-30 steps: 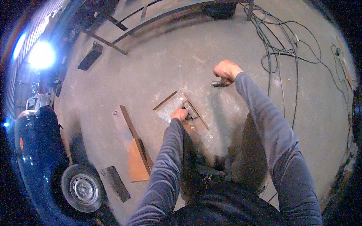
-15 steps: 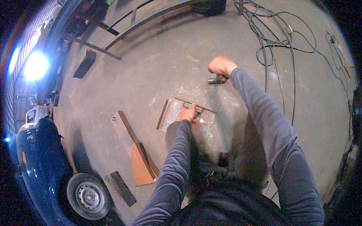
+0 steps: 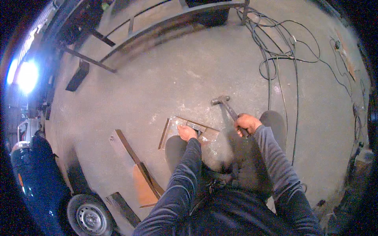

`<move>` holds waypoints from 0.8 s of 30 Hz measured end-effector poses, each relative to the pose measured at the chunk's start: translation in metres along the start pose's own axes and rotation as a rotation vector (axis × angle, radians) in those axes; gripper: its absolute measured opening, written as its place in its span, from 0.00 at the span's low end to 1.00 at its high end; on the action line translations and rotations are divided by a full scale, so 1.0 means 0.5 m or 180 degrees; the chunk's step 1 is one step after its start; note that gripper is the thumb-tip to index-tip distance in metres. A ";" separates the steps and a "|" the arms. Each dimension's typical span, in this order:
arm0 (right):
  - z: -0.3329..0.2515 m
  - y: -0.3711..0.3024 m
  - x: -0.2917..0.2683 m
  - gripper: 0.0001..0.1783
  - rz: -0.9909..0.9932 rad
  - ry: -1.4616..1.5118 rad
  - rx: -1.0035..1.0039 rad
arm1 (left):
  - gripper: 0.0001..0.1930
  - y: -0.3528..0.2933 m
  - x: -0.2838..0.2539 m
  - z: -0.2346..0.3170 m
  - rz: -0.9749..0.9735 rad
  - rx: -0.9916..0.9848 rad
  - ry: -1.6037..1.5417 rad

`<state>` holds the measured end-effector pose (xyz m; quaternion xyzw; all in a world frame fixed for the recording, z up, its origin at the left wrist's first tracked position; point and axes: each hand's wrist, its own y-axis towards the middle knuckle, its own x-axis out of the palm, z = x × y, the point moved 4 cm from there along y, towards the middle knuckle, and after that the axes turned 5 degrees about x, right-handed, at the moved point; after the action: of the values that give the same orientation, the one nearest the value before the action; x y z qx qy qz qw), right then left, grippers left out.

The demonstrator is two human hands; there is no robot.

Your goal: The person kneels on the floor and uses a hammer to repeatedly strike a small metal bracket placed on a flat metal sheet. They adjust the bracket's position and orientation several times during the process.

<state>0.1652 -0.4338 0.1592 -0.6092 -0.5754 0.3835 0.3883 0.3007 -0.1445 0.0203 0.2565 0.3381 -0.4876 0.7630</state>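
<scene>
My right hand [image 3: 248, 124] is closed round the handle of a hammer [image 3: 229, 107]. Its steel head lies up and to the left of the hand, over the concrete floor. My left hand [image 3: 187, 133] rests at a flat metal plate [image 3: 172, 125] with raised brown edges, in front of my left knee. Its fingers are curled, and what they grip is mostly hidden. Close beside that hand, a small metal piece [image 3: 202, 128] sits along the plate's far edge.
A brown angled metal bracket [image 3: 128, 145] and a dark block [image 3: 123, 206] lie to the left. Further left stands a dark blue car with its wheel [image 3: 91, 216]. Coiled cables [image 3: 271, 55] spread at the far right. A metal frame [image 3: 134, 38] stands at the far side.
My right hand and the hammer have come down and nearer to me, and the hammer now shows fully. My left hand has shifted slightly left on the plate. The view has tilted a little.
</scene>
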 end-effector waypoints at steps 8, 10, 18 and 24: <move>-0.016 0.058 0.084 0.13 -0.0228 0.1251 0.0335 | 0.13 -0.032 -0.023 0.013 -0.0412 0.0091 0.0027; -0.060 0.000 0.087 0.13 -0.0109 0.0937 0.0067 | 0.12 -0.015 -0.020 0.002 -0.0306 0.0155 -0.0067; -0.034 -0.033 0.177 0.12 -0.0227 0.0731 0.0160 | 0.10 -0.010 -0.003 -0.005 -0.0328 -0.0205 -0.0202; -0.128 -0.037 0.068 0.17 -0.0195 0.0467 0.0215 | 0.10 -0.011 -0.009 -0.028 -0.0235 -0.0242 -0.0424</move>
<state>0.2176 -0.4013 0.2014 -0.6043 -0.5505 0.3449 0.4613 0.2909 -0.1341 0.0144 0.1817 0.3141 -0.5182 0.7745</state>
